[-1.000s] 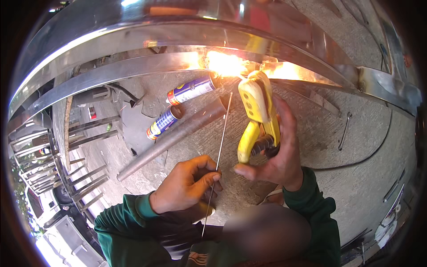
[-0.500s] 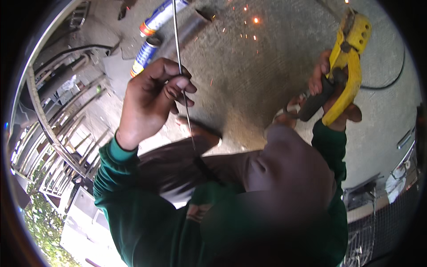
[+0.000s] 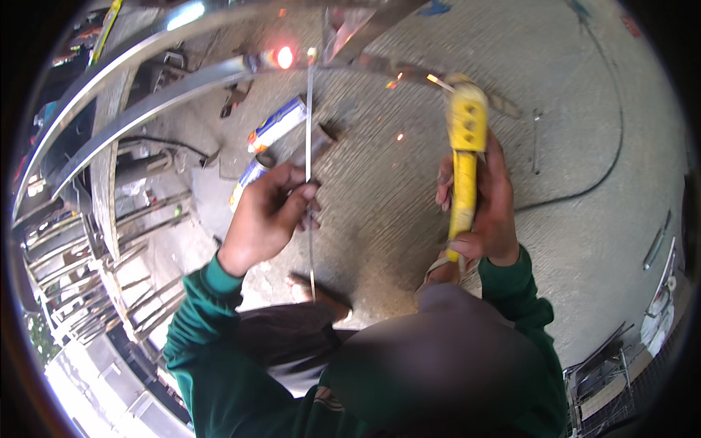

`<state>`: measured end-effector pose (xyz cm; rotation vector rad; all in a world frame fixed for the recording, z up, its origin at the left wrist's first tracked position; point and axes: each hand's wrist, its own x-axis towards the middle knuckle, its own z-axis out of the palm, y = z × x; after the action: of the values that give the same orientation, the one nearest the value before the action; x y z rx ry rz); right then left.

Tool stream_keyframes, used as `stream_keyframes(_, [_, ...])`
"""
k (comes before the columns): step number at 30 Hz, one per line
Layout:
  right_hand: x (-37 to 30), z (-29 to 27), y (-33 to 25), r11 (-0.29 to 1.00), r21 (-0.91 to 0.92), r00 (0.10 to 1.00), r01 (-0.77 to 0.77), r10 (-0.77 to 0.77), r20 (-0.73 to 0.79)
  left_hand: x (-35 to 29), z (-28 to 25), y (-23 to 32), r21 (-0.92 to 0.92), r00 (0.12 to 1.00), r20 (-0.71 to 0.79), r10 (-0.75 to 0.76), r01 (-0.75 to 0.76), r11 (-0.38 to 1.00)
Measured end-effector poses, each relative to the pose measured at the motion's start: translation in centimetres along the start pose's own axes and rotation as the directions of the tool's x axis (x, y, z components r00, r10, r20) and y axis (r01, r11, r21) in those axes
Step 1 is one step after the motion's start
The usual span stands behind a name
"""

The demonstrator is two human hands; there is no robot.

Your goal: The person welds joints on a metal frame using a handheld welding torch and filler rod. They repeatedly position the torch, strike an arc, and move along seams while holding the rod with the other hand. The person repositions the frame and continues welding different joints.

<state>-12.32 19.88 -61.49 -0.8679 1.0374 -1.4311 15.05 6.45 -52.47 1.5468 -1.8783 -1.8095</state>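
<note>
Gripping a yellow tool, hands pinch a thin rod.

Bare concrete floor lies open between the left hand and right hand, while curved steel bars and two spray cans crowd the space beyond the left grip.

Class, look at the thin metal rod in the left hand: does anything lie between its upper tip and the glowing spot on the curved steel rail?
Nothing visible does. The left hand pinches the thin rod, whose upper tip ends just right of the glowing spot on the curved steel rail. The right hand holds the yellow tool off to the right.
</note>
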Motion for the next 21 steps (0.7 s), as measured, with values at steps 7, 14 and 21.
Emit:
stream_keyframes(7, [-8.4, -8.4, 3.1, 0.866, 0.461, 0.927, -0.196, 0.316, -0.2, 1.0, -3.7, -6.4, 0.228, 0.967, 0.171, 0.191, -0.227, 0.947])
stream_keyframes(14, [-9.5, -9.6, 2.1, 0.95, 0.289, 0.889, -0.114, 0.228, -0.397, -1.9, -7.6, -9.9, 0.267, 0.858, 0.323, 0.399, -0.487, 0.832])
stream_keyframes(21, [-7.6, -4.3, -5.5, 0.942, 0.334, 0.85, -0.031, 0.2, -0.487, -7.7, -15.5, -7.5, 0.094, 0.829, 0.341, 0.443, -0.499, 0.862])
